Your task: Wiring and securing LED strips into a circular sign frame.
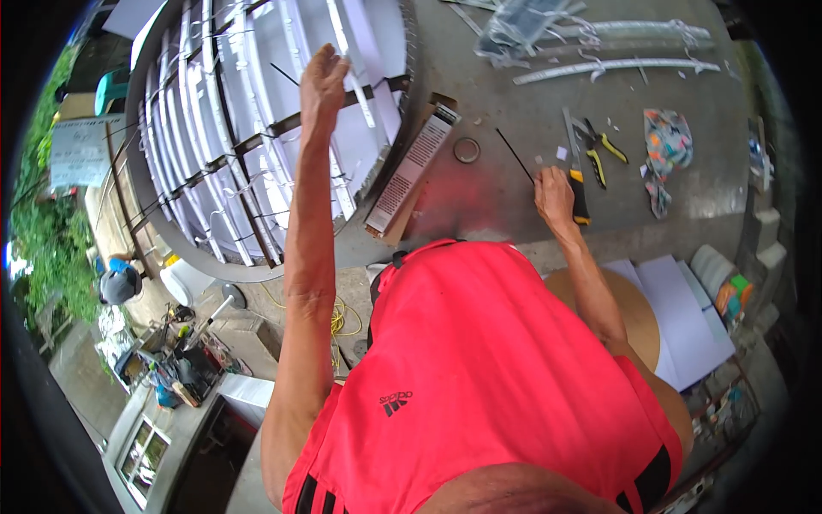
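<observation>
A large round frame (413, 77) stands at the left of the grey worktable, with rows of white LED strips (216, 111) tied across dark crossbars. My left hand (324, 81) reaches over it, fingers drawn together at one of the strips; the exact grip is partly hidden. Beside that hand a thin black cable tie end (284, 74) sticks up. In my right hand (555, 197), low over the table, the fingers pinch a straight black cable tie (514, 154) that points away to the left. Right next to it lies a yellow-and-black-handled knife (579, 201).
Yellow-handled pliers (597, 154) and a patterned cloth (666, 141) lie to the right. A tape roll (467, 150) and a long cardboard box (413, 167) sit mid-table. Loose LED strips (616, 68) and a plastic bag (521, 26) are farther back. Yellow cord (344, 319) trails on the floor.
</observation>
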A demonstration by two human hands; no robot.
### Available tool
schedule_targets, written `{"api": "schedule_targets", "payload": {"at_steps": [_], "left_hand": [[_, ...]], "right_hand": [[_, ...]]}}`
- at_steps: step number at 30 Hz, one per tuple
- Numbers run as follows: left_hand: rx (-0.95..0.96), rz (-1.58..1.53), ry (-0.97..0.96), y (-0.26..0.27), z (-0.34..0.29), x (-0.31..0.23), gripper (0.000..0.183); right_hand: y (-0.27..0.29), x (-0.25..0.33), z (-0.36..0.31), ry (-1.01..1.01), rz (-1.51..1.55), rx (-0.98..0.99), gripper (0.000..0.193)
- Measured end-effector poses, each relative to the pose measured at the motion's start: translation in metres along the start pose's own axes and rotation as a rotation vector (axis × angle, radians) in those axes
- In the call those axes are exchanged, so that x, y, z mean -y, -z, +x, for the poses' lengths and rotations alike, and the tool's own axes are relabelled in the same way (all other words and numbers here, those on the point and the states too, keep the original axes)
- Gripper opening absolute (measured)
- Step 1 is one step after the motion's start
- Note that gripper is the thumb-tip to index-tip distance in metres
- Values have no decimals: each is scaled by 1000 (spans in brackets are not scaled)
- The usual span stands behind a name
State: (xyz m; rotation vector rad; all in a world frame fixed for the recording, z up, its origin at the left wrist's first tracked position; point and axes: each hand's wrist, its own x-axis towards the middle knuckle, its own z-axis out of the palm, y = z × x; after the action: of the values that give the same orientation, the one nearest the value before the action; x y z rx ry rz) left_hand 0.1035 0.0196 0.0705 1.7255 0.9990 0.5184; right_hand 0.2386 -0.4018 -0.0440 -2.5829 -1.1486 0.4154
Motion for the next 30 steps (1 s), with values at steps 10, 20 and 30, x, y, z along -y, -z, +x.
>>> {"api": "schedule_targets", "payload": {"at_steps": [10,20,30], "left_hand": [[-89,249,86,-27,41,32,53],[-12,77,272,-44,69,32,42],[57,-59,262,-52,72,30,43]], "right_hand": [[15,44,76,109,254,-45,36],[-4,39,106,225,273,-26,16],[8,35,116,156,402,-28,19]]}}
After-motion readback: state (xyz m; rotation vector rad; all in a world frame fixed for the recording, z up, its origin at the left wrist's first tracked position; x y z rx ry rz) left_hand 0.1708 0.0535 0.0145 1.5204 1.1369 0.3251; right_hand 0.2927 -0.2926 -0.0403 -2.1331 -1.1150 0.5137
